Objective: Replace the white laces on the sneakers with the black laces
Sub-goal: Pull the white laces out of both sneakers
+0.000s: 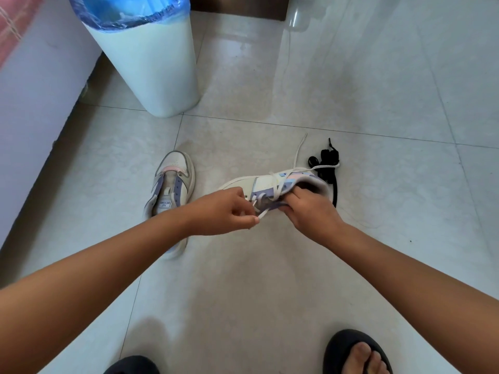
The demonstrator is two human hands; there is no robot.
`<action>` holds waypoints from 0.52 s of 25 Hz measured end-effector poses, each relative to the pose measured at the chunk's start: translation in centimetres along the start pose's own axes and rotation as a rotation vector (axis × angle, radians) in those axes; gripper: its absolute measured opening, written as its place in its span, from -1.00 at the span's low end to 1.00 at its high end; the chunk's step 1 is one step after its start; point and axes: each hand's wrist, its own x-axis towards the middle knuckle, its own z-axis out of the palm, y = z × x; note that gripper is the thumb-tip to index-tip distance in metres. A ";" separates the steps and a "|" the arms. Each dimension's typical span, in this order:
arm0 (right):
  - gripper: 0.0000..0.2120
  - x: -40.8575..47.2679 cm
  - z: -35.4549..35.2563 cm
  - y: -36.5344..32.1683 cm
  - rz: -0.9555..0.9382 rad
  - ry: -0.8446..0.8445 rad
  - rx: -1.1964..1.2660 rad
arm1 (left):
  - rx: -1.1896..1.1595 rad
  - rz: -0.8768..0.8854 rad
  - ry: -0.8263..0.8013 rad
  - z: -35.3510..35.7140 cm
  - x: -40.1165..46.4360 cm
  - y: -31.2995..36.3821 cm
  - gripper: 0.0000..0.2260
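Sneakers sit near the middle of the tiled floor (378,76): one unlaced sneaker (172,184) lies at nine o'clock, while the other shoe (272,184) is gripped by the right hand (310,209), fingers curled round its collar. The left hand (224,209) pinches the white lace (263,213) between thumb and fingertips. At twelve o'clock stands a white bin (151,58). Black laces (325,160) lie at two o'clock, beside the held shoe.

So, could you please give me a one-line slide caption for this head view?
Left hand pulls the white lace from the held sneaker, right hand steadying it; black laces wait on the floor.
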 end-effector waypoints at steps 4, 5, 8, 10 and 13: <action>-0.84 1.1 -0.1 -0.5 -0.022 -0.019 -0.063 | 0.246 0.038 0.047 1.4 -0.3 2.0 -0.80; -0.81 1.1 0.1 0.0 0.021 -0.061 -0.066 | 0.157 0.093 0.039 1.5 -0.7 2.5 -0.82; -0.76 0.7 0.2 2.2 0.118 -0.107 -0.105 | -0.060 0.200 0.012 1.0 -2.2 3.1 -0.88; -0.78 0.3 0.0 3.4 0.148 -0.084 -0.107 | -0.098 0.212 -0.005 0.3 -3.3 2.7 -0.89; -0.76 0.0 0.3 3.5 0.184 -0.126 -0.081 | -0.237 0.215 -0.041 -0.7 -4.5 2.0 -0.90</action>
